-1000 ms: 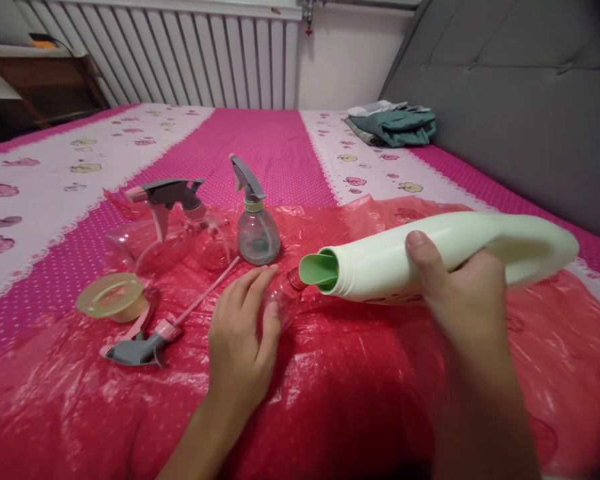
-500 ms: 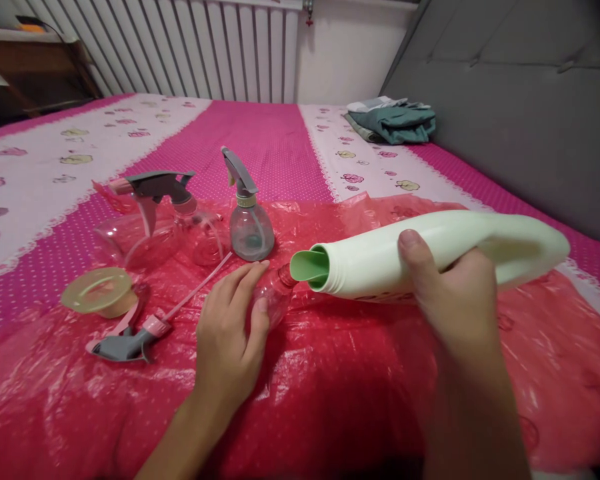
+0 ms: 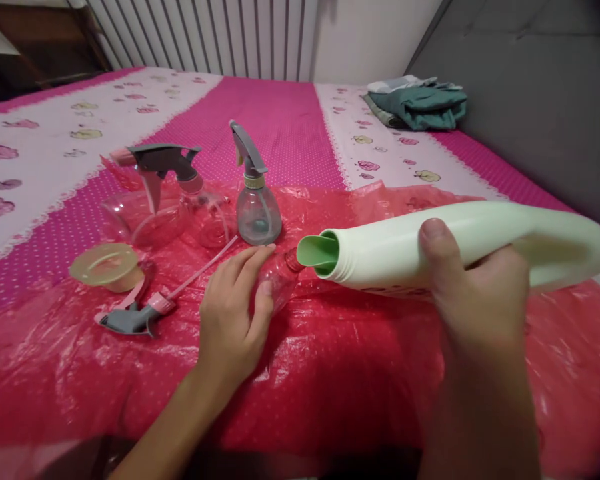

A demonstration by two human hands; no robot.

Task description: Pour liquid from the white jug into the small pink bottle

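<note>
My left hand is closed round a clear plastic bottle, which leans with its neck to the right. In my right hand is a pale green detergent jug, tipped nearly level. Its green pour spout lies right at the bottle's neck; whether they touch I cannot tell. No liquid stream is visible. To the left of my left hand lies a grey and pink spray head with its thin tube. A yellowish cap or funnel-like piece rests just behind it.
A small grey spray bottle stands upright behind my left hand. Farther left is a larger clear spray bottle with a grey and pink trigger. Red plastic sheeting covers the patterned bed. Folded clothes lie by the grey headboard.
The view has tilted down a little, so things sit higher in it. Both hands keep their holds, and the jug's spout stays at the bottle's neck.
</note>
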